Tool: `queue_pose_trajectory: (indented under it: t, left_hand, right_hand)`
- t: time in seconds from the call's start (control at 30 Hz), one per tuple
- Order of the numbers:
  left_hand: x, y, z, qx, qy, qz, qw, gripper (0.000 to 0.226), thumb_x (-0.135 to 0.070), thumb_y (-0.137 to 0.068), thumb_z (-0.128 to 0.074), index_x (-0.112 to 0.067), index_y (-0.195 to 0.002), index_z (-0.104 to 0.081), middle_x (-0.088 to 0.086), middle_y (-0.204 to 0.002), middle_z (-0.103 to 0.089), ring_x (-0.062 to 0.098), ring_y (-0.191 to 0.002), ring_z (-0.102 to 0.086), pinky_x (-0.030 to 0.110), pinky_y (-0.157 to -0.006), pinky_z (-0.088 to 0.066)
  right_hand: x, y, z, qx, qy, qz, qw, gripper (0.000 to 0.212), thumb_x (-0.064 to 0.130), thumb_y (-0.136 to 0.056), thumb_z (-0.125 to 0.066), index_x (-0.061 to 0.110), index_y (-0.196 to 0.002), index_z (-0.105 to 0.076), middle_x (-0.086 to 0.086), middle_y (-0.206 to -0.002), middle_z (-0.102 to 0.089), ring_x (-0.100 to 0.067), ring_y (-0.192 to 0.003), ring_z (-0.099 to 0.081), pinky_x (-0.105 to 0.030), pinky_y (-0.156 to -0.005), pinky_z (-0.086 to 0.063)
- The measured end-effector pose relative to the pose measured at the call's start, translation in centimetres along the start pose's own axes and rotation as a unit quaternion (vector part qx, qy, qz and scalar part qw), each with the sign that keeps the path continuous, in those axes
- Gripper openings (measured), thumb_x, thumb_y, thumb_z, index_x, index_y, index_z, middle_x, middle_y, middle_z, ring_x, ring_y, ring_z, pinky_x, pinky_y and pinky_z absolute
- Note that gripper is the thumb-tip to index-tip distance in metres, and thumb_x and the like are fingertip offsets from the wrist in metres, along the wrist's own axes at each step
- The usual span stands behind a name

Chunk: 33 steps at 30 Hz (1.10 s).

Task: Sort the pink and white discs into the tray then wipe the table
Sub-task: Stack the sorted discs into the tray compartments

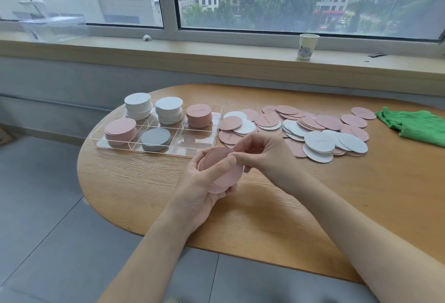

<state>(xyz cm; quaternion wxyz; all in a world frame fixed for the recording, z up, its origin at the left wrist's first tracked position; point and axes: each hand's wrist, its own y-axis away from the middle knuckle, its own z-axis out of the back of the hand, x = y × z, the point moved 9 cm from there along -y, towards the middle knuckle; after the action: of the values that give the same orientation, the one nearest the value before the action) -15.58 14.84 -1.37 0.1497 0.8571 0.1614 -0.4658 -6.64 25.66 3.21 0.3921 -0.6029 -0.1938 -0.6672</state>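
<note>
Left hand nearest the camera, fingers and thumb curled round a small stack of pink discs held above the wooden table; right hand meets it from 2 o'clock, fingertips pinching the stack's top edge. Clear tray sits at 11 o'clock from the hands: two white stacks and one pink in the far row, one pink and one grey-looking stack in the near row, near-right compartment bare. Loose pile of pink and white discs spreads at 1 o'clock just beside the tray, green cloth at 2 o'clock past the pile, paper cup on the windowsill at 12–1 o'clock.
</note>
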Motion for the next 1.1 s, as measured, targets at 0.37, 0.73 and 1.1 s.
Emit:
queue_pose_trajectory:
  t: [0.37,0.73,1.1]
  left_hand:
    - [0.4,0.4,0.9,-0.013,0.029,0.013,0.999,0.051,-0.002,-0.078,-0.083,-0.011,-0.122,-0.058,0.037,-0.126,-0.06,0.035,-0.096,-0.071,0.037,-0.068,-0.059]
    - [0.7,0.1,1.6,0.0,0.022,0.019,1.0,0.042,0.001,-0.081,-0.081,-0.014,-0.117,-0.065,0.035,-0.124,-0.061,0.037,-0.098,-0.071,0.039,-0.069,-0.061]
    - [0.7,-0.1,1.6,-0.003,0.03,0.023,0.999,0.04,0.002,-0.082,-0.078,-0.014,-0.116,-0.065,0.034,-0.122,-0.061,0.036,-0.097,-0.068,0.039,-0.068,-0.06]
  right_hand:
    - [-1.7,-4.8,4.1,-0.108,0.158,0.0,0.982,0.016,0.032,-0.085,-0.081,0.017,-0.089,-0.077,0.009,-0.075,-0.072,0.001,-0.064,-0.06,-0.016,-0.065,-0.046]
    - [-6.4,-13.7,3.3,-0.071,0.409,-0.081,0.906,0.072,0.061,-0.071,-0.08,0.019,-0.128,-0.064,-0.003,-0.125,-0.066,-0.028,-0.121,-0.055,-0.046,-0.104,-0.044]
    - [-5.3,-11.5,5.5,-0.193,0.162,-0.082,0.964,0.017,0.017,-0.082,-0.078,0.02,-0.098,-0.072,0.005,-0.086,-0.069,-0.005,-0.077,-0.062,-0.009,-0.062,-0.042]
